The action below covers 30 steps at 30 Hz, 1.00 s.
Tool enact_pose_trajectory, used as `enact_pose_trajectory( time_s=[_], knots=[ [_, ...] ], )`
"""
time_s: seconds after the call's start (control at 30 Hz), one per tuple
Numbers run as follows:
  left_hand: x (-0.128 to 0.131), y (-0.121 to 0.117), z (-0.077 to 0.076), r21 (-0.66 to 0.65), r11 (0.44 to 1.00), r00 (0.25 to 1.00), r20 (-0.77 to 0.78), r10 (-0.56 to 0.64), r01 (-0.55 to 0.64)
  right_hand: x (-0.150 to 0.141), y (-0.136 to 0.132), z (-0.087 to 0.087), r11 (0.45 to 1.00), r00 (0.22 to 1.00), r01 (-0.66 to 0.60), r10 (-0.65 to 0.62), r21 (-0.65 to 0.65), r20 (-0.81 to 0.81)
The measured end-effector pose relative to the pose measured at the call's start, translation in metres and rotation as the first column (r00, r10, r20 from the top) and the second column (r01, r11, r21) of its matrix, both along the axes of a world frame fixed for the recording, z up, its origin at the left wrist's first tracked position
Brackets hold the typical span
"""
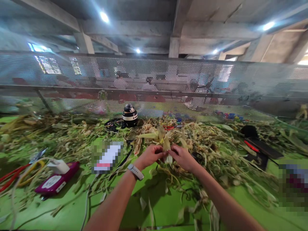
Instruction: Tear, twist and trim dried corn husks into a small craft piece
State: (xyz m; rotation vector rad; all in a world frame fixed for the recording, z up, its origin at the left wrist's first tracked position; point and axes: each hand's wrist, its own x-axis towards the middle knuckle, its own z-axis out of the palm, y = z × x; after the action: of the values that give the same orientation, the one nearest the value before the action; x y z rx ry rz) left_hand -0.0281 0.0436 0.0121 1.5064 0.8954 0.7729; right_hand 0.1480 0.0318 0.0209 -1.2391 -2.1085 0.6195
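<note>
Over the green table [134,208], my left hand [152,156] and my right hand [182,157] meet at a pale piece of dried corn husk [166,145]. The thumb and fingers of each hand pinch it from opposite sides, low on the piece. Its broad end stands up above my fingertips, and a short end shows below them. Another husk strip [148,136] points left just behind. A watch with a light strap [135,172] is on my left wrist. Red-handled scissors [170,127] lie in the husks beyond my hands.
Dried husks [223,157] litter the table. A black jar-like container [130,116] stands at the back before a perforated metal screen [154,73]. Leftward lie a blurred-out phone [108,157], a purple power bank [57,181] with a white plug, cables and red-handled scissors [16,175]. People sit behind the screen.
</note>
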Motion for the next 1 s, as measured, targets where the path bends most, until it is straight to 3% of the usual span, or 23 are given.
enact_pose_trajectory(
  time_s=[0.27, 0.43, 0.67, 1.0],
  knots=[
    [0.0009, 0.0014, -0.003, -0.003, 0.999, 0.999, 0.004, -0.042, 0.042, 0.0052, 0.0008, -0.0013, 0.996, 0.956, -0.093, 0.091, -0.005, 0.279],
    [-0.0016, 0.0016, -0.0011, 0.024, 0.997, 0.996, -0.033, -0.077, 0.078, 0.0045, -0.0027, 0.001, 0.994, 0.934, -0.089, 0.06, 0.065, 0.352],
    [-0.0008, 0.0028, -0.0031, 0.212, 0.977, 0.979, -0.198, 0.047, -0.004, 0.0025, -0.0017, 0.0005, 0.99, 0.887, -0.046, -0.02, 0.131, 0.462],
    [-0.0007, -0.0034, 0.0056, 0.383, 0.924, 0.933, -0.335, 0.133, 0.006, -0.0002, -0.0051, -0.003, 0.967, 0.85, -0.091, -0.049, 0.238, 0.525]
  ],
)
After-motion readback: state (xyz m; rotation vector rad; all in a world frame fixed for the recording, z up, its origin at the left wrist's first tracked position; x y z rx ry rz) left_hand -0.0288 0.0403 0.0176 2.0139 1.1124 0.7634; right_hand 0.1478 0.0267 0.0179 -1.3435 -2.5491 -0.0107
